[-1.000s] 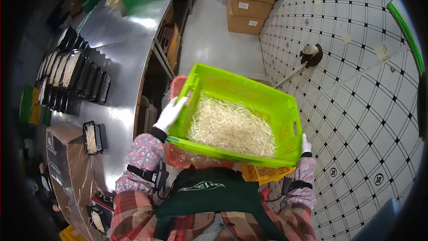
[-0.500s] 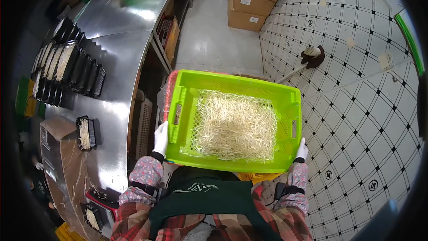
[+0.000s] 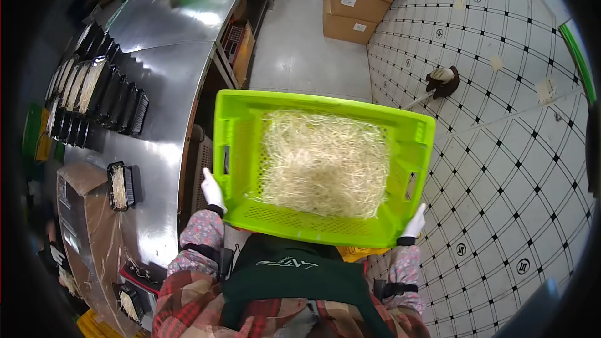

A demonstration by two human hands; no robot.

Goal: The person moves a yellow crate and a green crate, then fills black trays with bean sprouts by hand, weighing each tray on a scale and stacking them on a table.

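Note:
A bright green plastic crate [image 3: 313, 235] is in front of my body, with a layer of pale, thin strands that look like bean sprouts [image 3: 325, 163] across its floor. My left hand [image 3: 213, 190], in a white glove, grips the crate's left side near the lower corner. On the opposite side, my right hand [image 3: 414, 221], also white-gloved, holds the lower right corner. The crate's walls hide part of the fingers of both hands. A bit of yellow crate [image 3: 360, 253] shows below the green one.
To the left runs a steel table [image 3: 159, 169] with stacked black trays [image 3: 103, 94], one filled tray [image 3: 120, 186] and a scale [image 3: 141, 278]. Cardboard boxes [image 3: 350, 6] stand ahead; a brown-and-white object [image 3: 443, 81] is by the tiled surface. Another person's gloved hand [image 3: 57, 255] is at far left.
The green crate looks larger and nearer, raised toward me and tilted a little. A reddish edge behind its left side is out of sight. Both hands moved with the crate.

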